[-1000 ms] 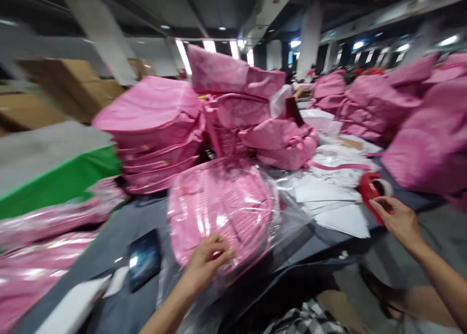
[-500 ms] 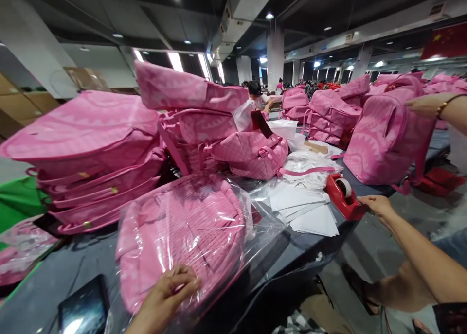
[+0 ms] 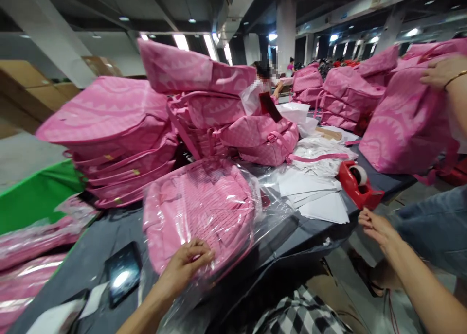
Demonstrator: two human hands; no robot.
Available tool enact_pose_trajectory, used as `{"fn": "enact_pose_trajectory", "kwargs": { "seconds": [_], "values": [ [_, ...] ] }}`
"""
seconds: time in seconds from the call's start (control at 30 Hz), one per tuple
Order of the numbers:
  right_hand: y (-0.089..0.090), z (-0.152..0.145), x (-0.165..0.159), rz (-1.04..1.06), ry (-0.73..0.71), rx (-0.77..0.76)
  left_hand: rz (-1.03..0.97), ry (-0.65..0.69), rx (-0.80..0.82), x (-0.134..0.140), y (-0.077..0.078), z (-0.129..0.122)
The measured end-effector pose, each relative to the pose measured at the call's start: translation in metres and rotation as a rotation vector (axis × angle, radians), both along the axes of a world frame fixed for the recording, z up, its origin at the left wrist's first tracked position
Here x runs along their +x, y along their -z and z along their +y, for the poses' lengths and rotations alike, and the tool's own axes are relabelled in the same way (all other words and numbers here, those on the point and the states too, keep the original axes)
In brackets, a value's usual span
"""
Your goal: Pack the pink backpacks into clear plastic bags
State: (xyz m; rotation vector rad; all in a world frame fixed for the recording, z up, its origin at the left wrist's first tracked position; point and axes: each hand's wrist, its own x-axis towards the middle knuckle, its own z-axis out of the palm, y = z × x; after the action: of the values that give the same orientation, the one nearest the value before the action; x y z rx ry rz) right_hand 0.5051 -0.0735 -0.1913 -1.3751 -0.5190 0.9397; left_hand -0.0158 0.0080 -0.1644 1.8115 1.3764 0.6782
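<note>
A pink backpack (image 3: 226,198) lies flat at the near table edge inside a clear plastic bag (image 3: 175,222). My left hand (image 3: 193,258) rests over its near side, fingers curled and pinching the plastic. At the table's right edge stands a red tape dispenser (image 3: 359,188) with a white-cored roll. Just below its front end is my right hand (image 3: 377,229), apart from it, with fingertips pressed together; whatever they hold is too small to make out. White paper sheets (image 3: 323,212) lie left of the dispenser.
Stacks of pink backpacks (image 3: 120,115) rise behind and left. A dark tablet-like device (image 3: 124,273) lies at the left front. A co-worker's hand (image 3: 443,74) touches a standing pink backpack (image 3: 404,125) on the right. Green cloth (image 3: 40,193) borders bagged items at the far left.
My right hand has come off the tape dispenser's front end and moved slightly down. The left hand stays at the bagged backpack's near side. The view has shifted left and down.
</note>
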Motion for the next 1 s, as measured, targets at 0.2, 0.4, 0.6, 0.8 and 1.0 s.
{"fn": "enact_pose_trajectory", "kwargs": {
  "seconds": [0.2,0.4,0.6,0.8,1.0],
  "values": [
    [-0.044,0.031,-0.133,-0.034,-0.773,0.08,-0.078,-0.054,-0.017,0.007,-0.008,-0.008],
    [-0.11,0.125,-0.238,-0.958,-1.467,0.537,-0.114,-0.146,-0.081,0.003,0.004,-0.005],
    [-0.096,0.181,-0.3,-1.701,-1.691,0.545,-0.052,-0.124,-0.042,0.003,0.005,-0.006],
    [-0.094,0.182,-0.271,-1.667,-1.316,0.356,-0.011,-0.084,-0.011,0.001,0.011,-0.005],
    [-0.066,0.149,-0.27,-1.512,-1.443,0.433,0.104,0.002,0.077,0.002,-0.007,-0.01]
  ]
}}
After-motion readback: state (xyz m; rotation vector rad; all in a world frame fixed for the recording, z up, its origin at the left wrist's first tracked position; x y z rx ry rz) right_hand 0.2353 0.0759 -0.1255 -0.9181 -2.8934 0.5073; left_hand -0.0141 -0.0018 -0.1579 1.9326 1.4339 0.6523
